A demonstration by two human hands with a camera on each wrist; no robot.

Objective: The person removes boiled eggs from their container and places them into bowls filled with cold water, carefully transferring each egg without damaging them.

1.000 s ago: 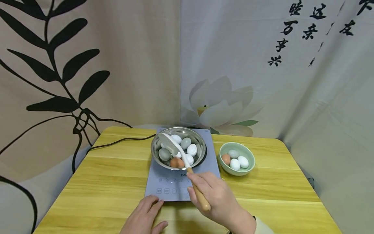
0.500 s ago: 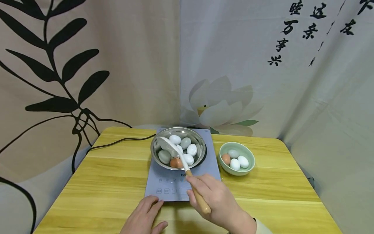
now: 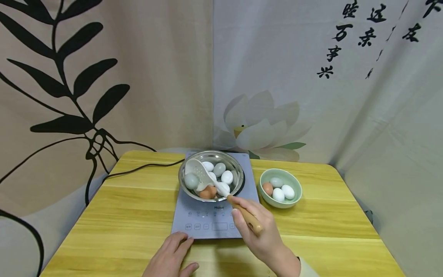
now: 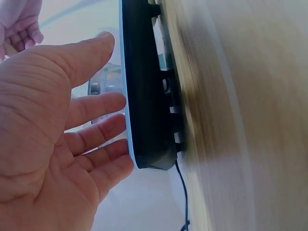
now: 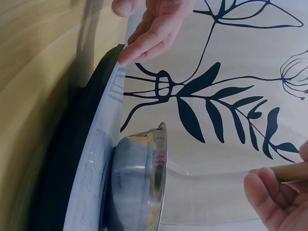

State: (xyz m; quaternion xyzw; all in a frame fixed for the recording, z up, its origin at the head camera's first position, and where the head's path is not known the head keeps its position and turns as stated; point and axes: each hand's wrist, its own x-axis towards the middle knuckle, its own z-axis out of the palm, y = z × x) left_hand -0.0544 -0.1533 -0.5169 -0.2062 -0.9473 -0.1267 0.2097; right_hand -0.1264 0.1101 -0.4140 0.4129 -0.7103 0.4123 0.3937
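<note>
My right hand (image 3: 261, 232) grips the wooden handle of a white slotted spoon (image 3: 224, 191). The spoon's head is inside a steel pot (image 3: 238, 163) among several white, grey-green and brown eggs. A grey-green egg (image 3: 191, 181) lies against the head at the pot's left side, with a brown egg (image 3: 207, 192) near the front rim. My left hand (image 3: 168, 256) has its fingertips at the front left corner of a grey induction cooker (image 3: 197, 232). In the left wrist view, the extended fingers (image 4: 98, 134) meet the cooker's edge.
A pale green bowl (image 3: 280, 204) holding several eggs stands right of the cooker on the wooden table (image 3: 332, 215). A black cord (image 3: 147, 165) runs left from the cooker. Printed curtains (image 3: 166, 77) hang behind the table.
The right hand has shifted right and turned the spoon, whose handle now slants further right. The spoon's head has dipped beside the grey-green egg, which sits slightly higher left. The left hand stays put.
</note>
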